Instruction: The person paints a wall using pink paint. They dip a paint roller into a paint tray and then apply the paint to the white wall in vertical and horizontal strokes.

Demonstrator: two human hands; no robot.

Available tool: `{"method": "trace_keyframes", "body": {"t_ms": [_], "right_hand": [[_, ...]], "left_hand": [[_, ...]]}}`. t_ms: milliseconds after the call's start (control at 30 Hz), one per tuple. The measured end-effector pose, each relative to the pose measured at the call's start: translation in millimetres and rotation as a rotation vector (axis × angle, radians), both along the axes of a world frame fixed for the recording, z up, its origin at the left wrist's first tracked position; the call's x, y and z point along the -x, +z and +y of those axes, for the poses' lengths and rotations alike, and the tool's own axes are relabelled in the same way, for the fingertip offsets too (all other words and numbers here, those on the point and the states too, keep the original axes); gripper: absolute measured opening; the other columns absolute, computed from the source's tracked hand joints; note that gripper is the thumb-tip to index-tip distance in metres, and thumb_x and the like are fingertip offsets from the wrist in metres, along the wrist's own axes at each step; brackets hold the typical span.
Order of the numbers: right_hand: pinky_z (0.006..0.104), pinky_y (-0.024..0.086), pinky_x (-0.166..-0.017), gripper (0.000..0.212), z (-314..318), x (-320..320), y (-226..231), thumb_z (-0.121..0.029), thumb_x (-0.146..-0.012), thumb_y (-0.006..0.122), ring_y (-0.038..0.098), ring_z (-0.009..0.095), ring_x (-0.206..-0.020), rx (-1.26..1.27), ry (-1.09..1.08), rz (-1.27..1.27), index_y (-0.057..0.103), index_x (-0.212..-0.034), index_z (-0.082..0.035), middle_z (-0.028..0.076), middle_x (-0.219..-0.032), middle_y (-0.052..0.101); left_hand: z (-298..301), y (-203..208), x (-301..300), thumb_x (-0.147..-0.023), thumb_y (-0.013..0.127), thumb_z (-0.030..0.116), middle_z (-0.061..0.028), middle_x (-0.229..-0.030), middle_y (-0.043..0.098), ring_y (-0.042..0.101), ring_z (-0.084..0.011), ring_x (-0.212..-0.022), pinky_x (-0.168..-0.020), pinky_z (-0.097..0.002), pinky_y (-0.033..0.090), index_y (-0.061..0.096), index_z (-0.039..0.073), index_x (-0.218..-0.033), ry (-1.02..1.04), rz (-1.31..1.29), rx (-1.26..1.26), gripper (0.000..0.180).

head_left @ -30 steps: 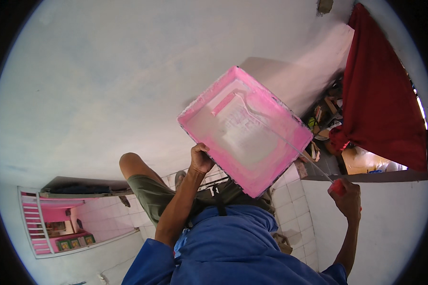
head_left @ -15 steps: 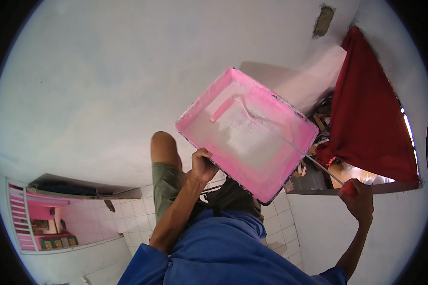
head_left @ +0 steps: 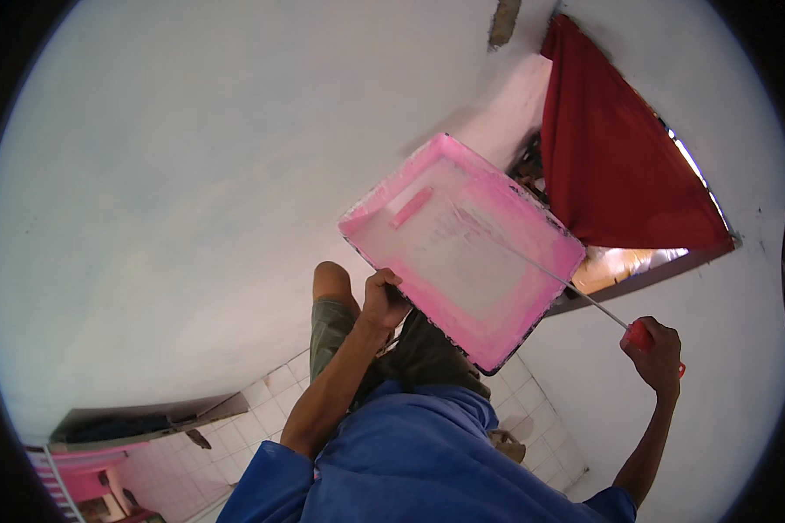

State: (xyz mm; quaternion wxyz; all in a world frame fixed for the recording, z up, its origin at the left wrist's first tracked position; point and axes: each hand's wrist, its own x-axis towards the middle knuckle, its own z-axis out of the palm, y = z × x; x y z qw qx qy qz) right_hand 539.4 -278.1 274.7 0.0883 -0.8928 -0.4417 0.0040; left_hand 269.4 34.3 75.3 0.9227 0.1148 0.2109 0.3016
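Fingers of the right hand wrap the red handle of a paint roller, whose thin metal rod reaches over the rim into a pink-coated paint tray. Its pink roller sleeve is inside, near the upper-left edge, amid pale paint. Left hand grips the tray's lower-left edge, thumb over the rim. The tray is held up before the torso in a blue shirt, partly covering the green shorts. Beyond hang a dark red curtain and a whitish wall; below, white floor tiles.
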Motion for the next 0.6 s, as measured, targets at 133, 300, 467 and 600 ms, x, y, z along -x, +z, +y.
{"method": "trace_keyframes", "body": {"t_ms": [133,300,467,600], "right_hand": [[0.0340,0.049,-0.064,0.026,-7,13,0,-0.014,-0.065,0.072,0.062,0.026,-0.067,-0.028,-0.104,0.081,0.061,-0.086,-0.005,0.010,-0.072,0.063],[0.0317,0.049,-0.062,0.027,-20,15,5,-0.011,-0.063,0.071,0.061,0.024,-0.064,0.007,-0.194,0.111,0.063,-0.086,-0.001,0.014,-0.074,0.064],[0.0269,0.047,-0.060,0.020,-45,3,-2,-0.005,-0.063,0.071,0.057,0.016,-0.058,-0.076,-0.210,0.149,0.062,-0.081,-0.002,0.009,-0.066,0.060],[0.0251,0.044,-0.058,0.018,-66,-22,-10,-0.004,-0.064,0.071,0.051,0.011,-0.058,-0.157,-0.186,0.241,0.062,-0.080,-0.002,0.003,-0.063,0.057]], "left_hand": [[4,-7,-5,-0.062,0.052,0.008,-0.0103,-0.099,0.057,0.054,-0.0269,-0.097,-0.088,-0.0452,0.044,0.051,0.001,-0.106,-0.036,-0.015,0.026,0.045],[13,-30,-4,-0.064,0.052,0.009,-0.0064,-0.085,0.059,0.055,-0.0227,-0.083,-0.081,-0.0395,0.043,0.058,0.004,-0.086,-0.111,0.002,0.003,0.023],[18,-62,-11,-0.063,0.051,0.010,-0.0101,-0.093,0.060,0.057,-0.0259,-0.088,-0.082,-0.0414,0.045,0.057,0.001,-0.097,-0.092,-0.036,-0.020,0.036],[18,-63,-11,-0.062,0.052,0.009,-0.0097,-0.092,0.060,0.056,-0.0258,-0.091,-0.084,-0.0425,0.044,0.056,0.001,-0.099,-0.084,0.040,0.007,0.038]]}}
